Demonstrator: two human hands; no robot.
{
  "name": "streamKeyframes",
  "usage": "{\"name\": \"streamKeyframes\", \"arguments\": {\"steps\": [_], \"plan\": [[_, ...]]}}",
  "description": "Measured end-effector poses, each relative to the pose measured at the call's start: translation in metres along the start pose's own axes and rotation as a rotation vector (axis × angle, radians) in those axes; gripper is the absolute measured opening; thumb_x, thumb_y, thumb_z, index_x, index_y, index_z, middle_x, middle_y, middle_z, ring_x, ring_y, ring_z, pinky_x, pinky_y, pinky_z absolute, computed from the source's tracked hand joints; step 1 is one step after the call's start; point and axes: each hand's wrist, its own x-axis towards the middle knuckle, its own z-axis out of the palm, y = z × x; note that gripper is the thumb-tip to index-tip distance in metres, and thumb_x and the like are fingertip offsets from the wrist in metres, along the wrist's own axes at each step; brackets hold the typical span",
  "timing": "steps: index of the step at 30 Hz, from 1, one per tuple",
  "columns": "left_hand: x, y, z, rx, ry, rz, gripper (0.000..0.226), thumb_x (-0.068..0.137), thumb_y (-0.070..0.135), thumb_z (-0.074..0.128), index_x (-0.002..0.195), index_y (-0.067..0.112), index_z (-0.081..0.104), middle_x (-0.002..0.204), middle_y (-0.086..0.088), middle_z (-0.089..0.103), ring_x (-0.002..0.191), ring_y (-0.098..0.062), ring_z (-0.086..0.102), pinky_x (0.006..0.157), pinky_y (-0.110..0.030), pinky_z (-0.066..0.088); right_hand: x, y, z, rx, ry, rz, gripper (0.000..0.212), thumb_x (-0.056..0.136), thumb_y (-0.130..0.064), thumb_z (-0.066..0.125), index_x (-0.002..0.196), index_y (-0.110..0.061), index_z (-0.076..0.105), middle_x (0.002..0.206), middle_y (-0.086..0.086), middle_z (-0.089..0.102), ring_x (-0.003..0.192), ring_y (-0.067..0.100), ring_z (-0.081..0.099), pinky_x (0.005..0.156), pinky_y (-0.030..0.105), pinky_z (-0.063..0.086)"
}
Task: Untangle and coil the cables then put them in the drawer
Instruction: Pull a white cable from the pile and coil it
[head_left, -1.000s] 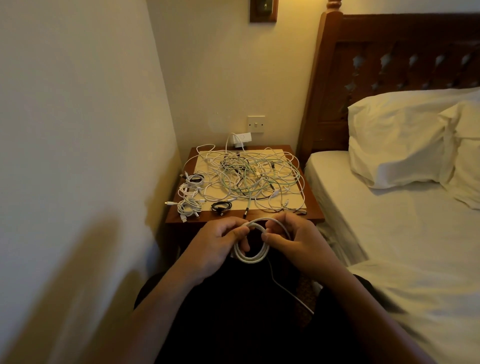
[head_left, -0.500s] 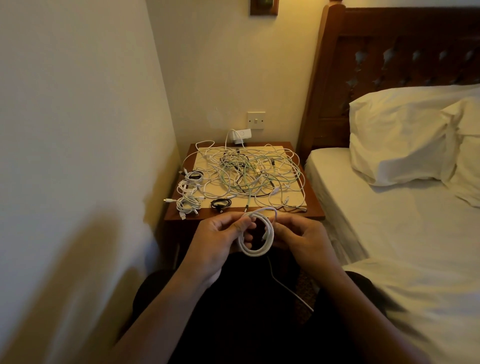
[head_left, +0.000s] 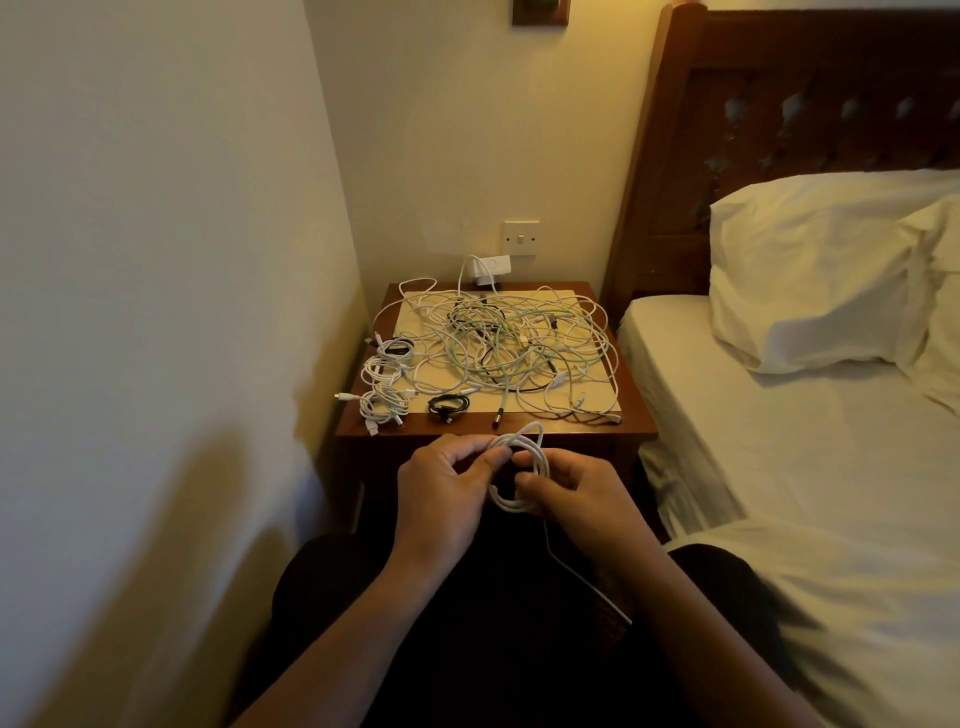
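A white cable (head_left: 519, 467), wound into a small coil, hangs in front of the nightstand between both hands. My left hand (head_left: 444, 491) pinches the coil's left side with thumb and fingers. My right hand (head_left: 582, 493) grips its right side, and a loose tail (head_left: 582, 577) trails down over my lap. On the wooden nightstand (head_left: 631, 423) lies a big tangle of white, green and black cables (head_left: 509, 348). Several small coiled white cables (head_left: 384, 384) and one coiled black cable (head_left: 449, 404) lie at its front left.
A wall runs close along the left. The bed (head_left: 810, 467) with white sheets and pillows (head_left: 821, 270) stands right of the nightstand. A wall socket (head_left: 521, 238) with a white charger (head_left: 488, 267) sits behind the tangle.
The coil has turned more edge-on and tightened between my hands. My right hand has shifted lower on its right side. The view has tilted slightly downward.
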Motion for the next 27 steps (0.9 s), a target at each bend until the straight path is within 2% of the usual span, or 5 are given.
{"name": "streamKeyframes", "arguments": {"steps": [2,5,15,20,27], "plan": [[0.002,0.0,0.002,0.041,0.036,0.029,0.02,0.089,0.023,0.078,0.109,0.025,0.079,0.098,0.018,0.074,0.096,0.011,0.066,0.084,-0.007,0.05,-0.001,-0.004,0.003,-0.491,0.054,-0.082,0.01,0.101,-0.027,0.063,0.109,-0.03,0.069,0.091,-0.007,0.074,0.084,0.005,0.07,0.081,0.027,0.058],[0.005,-0.005,0.003,0.079,0.039,0.025,0.019,0.09,0.023,0.077,0.109,0.026,0.079,0.093,0.023,0.07,0.094,0.015,0.064,0.079,-0.003,0.047,-0.001,-0.016,0.008,-0.719,0.009,-0.008,0.018,0.104,-0.035,0.057,0.117,-0.024,0.061,0.097,-0.006,0.069,0.086,0.011,0.069,0.085,0.037,0.06],[0.024,-0.032,-0.026,0.028,0.061,-0.17,0.021,0.09,0.033,0.076,0.109,0.027,0.08,0.092,0.013,0.078,0.085,0.0,0.071,0.08,-0.03,0.061,-0.034,-0.031,-0.004,-0.602,-0.023,-0.148,0.011,0.104,-0.031,0.057,0.104,-0.03,0.068,0.087,-0.01,0.072,0.079,0.001,0.069,0.075,0.022,0.059],[0.021,-0.011,-0.027,-0.504,-0.052,-0.514,0.016,0.089,0.013,0.074,0.105,0.01,0.079,0.083,-0.005,0.076,0.073,-0.016,0.071,0.072,-0.035,0.063,-0.024,-0.004,-0.013,-0.84,0.121,-0.284,0.016,0.1,-0.036,0.062,0.113,-0.032,0.072,0.104,-0.016,0.058,0.096,0.001,0.05,0.074,0.015,0.04],[0.004,-0.006,-0.004,-0.82,-0.119,-0.699,0.038,0.076,0.021,0.076,0.111,0.005,0.075,0.085,-0.008,0.071,0.083,-0.022,0.069,0.083,-0.042,0.061,-0.021,0.01,0.008,-0.164,0.162,-0.044,0.026,0.099,-0.014,0.065,0.113,-0.034,0.073,0.096,-0.012,0.077,0.092,0.0,0.071,0.084,0.024,0.06]]}}
